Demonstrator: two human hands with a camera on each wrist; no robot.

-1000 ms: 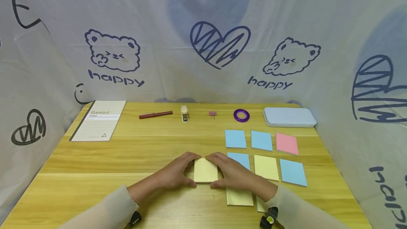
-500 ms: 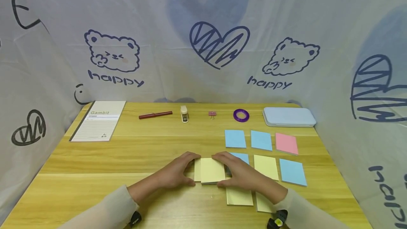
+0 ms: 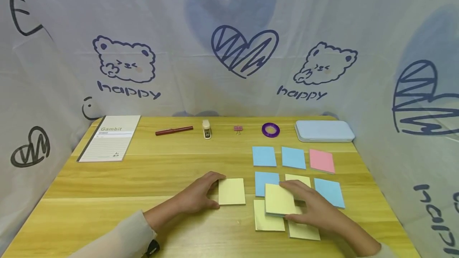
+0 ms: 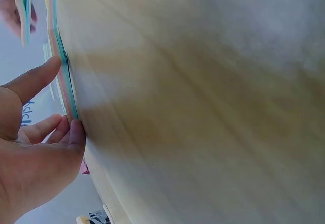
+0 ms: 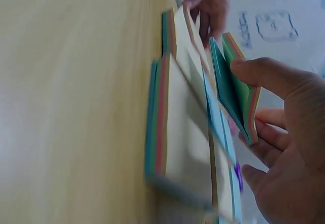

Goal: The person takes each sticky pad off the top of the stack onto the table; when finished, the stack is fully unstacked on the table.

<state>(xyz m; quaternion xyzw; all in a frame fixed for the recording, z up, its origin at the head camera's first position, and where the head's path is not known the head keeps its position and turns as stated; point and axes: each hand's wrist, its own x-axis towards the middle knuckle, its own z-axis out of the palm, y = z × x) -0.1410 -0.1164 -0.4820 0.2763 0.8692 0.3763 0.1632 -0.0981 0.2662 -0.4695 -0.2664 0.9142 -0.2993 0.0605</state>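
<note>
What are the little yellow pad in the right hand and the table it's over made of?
The yellow pad looks like matte paper: a stack of thin sheets, with coloured layered edges in the right wrist view. The table shows pale wood grain with a smooth finish; solid wood or laminate cannot be told.

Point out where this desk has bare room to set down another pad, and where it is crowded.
Bare wood lies between the notebook and the left hand, and along the near left edge. The right side is crowded: sticky pads lie in rows, with the right hand holding one above them.
</note>
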